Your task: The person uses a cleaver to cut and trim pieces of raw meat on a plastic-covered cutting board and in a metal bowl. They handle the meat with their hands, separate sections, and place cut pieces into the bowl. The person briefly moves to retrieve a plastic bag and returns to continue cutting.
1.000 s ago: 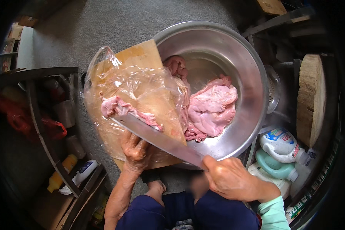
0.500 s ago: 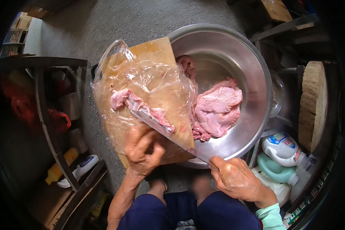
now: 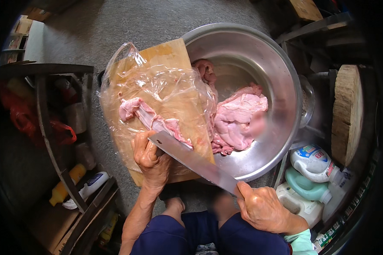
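Head view: right hand (image 3: 266,210) grips a cleaver (image 3: 195,162); left hand (image 3: 151,160) curls near the meat strip (image 3: 145,115), hold unclear.

One head-worn fisheye (its corners black) looks steeply down, fairly near, with the cutting board (image 3: 173,52) left of centre and navy trousers (image 3: 253,233) bottom-centre.

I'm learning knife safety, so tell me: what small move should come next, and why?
Probably ease the left hand away from the knife before any cut: it appears right beside the knife's far end, while the right hand holds the knife, which overlaps the meat strip in view.
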Motion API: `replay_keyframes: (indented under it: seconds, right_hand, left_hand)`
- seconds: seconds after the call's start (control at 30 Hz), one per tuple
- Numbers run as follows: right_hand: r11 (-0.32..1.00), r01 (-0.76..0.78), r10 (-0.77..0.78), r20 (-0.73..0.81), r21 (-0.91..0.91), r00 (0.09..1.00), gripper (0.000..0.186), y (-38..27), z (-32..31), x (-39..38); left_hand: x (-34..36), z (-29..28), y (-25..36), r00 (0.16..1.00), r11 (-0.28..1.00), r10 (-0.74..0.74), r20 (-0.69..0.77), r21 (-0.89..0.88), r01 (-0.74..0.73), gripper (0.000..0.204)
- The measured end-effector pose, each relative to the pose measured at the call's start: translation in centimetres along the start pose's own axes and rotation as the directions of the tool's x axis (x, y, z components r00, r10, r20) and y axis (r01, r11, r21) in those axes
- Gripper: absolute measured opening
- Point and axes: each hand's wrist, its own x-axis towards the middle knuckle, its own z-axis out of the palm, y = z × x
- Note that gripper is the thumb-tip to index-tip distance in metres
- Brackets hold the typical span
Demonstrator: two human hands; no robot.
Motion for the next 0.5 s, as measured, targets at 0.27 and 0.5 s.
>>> replay_keyframes:
  seconds: [0.27, 0.5]
  right_hand:
    - [0.996, 0.089, -0.088, -0.012, 0.016, 0.996, 0.021, -0.6, -0.6, 2.2]
    - [0.999, 0.032, -0.032, 0.01, 0.034, 0.999, 0.022, 0.2, -0.1, 0.9]
  left_hand:
    - [-0.6, 0.6, 1.2, 0.994, 0.992, 0.111, -0.007, 0.062, -0.11, 0.03]
    - [0.2, -0.1, 0.1, 0.999, 0.996, 0.035, -0.006, 0.078, -0.034, 0.027]
